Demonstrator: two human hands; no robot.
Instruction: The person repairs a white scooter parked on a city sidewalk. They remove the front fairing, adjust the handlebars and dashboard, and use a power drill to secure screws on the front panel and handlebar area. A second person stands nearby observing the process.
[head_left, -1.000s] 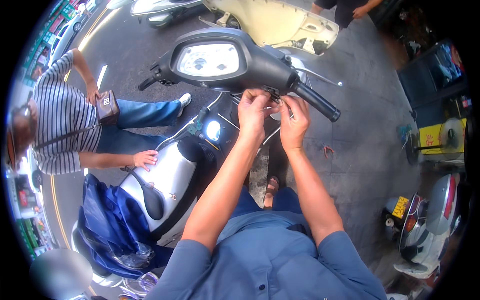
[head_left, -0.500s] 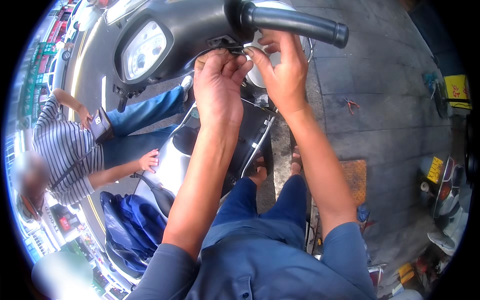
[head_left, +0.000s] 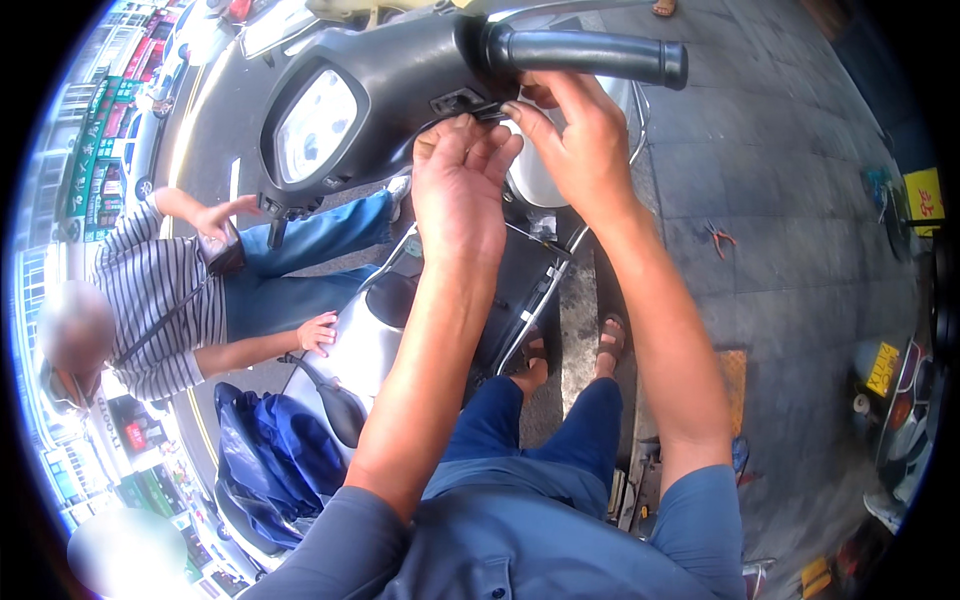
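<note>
A scooter's black handlebar housing (head_left: 400, 90) with its speedometer dial (head_left: 312, 125) fills the top of the view. Its black rubber grip (head_left: 590, 55) sticks out to the right. My left hand (head_left: 460, 185) is raised under the housing, fingertips touching a small switch block (head_left: 462, 100) on its underside. My right hand (head_left: 575, 140) pinches at the same spot from the right, just below the grip. What the fingertips hold is too small to tell.
A seated person in a striped shirt (head_left: 150, 300) rests a hand (head_left: 318, 332) on the silver scooter body (head_left: 360, 350) at left. A blue bag (head_left: 270, 460) lies lower left. Orange-handled pliers (head_left: 718, 238) lie on the grey pavement; parked scooters stand at right.
The view has closed in on the handlebar, which now sits higher and larger. Both hands stay at the switch block under the grip; my left hand's fingers have spread upward.
</note>
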